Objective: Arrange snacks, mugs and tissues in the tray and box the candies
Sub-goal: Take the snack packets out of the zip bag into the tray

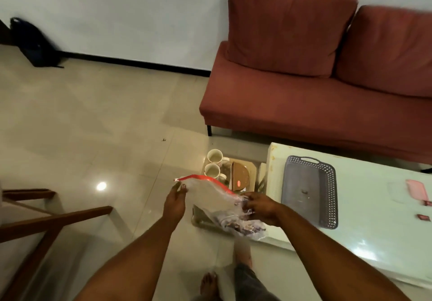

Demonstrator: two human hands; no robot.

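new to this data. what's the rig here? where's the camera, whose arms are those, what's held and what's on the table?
There is no robot here: a person works with bare hands. The single picture comes from a wide-angle camera worn on their head, looking forward and down, so the arms enter from the bottom edge. The left hand pinches the red zip end of a clear bag. The right hand grips the bag lower down, where small dark pieces sit. They are likely the candies, but too blurred to be sure. On the pale table at the right lies a grey tray with perforated walls, and a pink item lies near the picture's edge. Two white mugs stand low down beside the table. A red sofa is behind.
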